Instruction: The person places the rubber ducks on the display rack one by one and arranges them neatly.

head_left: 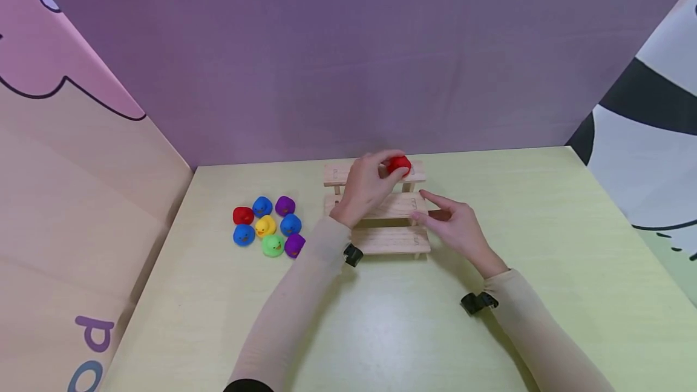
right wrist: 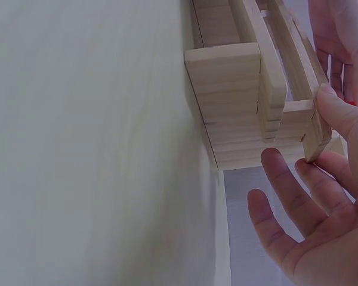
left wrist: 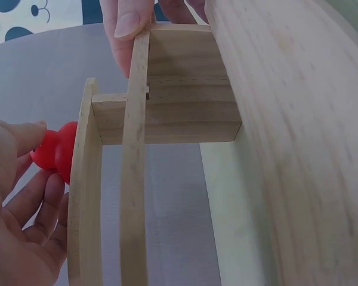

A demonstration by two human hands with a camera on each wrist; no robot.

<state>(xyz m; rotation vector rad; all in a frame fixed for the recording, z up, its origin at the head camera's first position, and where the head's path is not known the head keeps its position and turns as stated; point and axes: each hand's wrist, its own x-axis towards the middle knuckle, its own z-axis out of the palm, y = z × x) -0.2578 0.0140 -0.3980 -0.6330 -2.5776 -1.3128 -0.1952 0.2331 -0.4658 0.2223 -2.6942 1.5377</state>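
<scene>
Midway along the far edge of a pale worktop (head_left: 544,210), a person's left hand (head_left: 371,185) clamps a red toy duck (head_left: 400,165) between thumb and fingers at the top step (head_left: 348,173) of a three-tier wooden rack (head_left: 392,239). The left wrist view shows the duck right up against that step's board, the lower fingers curving loosely beneath it. At the rack's right end, the right hand (head_left: 457,228) grips the middle step (head_left: 400,205), thumb on the near edge and forefinger at the far one, its lower fingers fanned out beside the wood.

Left of the rack, toward the worktop's far left corner, eight more toy ducks sit in a close cluster: a yellow duck (head_left: 265,226) amid three blue ducks (head_left: 291,225), two purple ducks (head_left: 285,205), a second red duck (head_left: 243,215) and a green duck (head_left: 273,245). Both forearms wear light sleeves (head_left: 305,301) and small black wrist devices (head_left: 353,255). A purple backdrop (head_left: 327,47) rises behind the far edge, with printed panels (head_left: 71,156) flanking both sides.
</scene>
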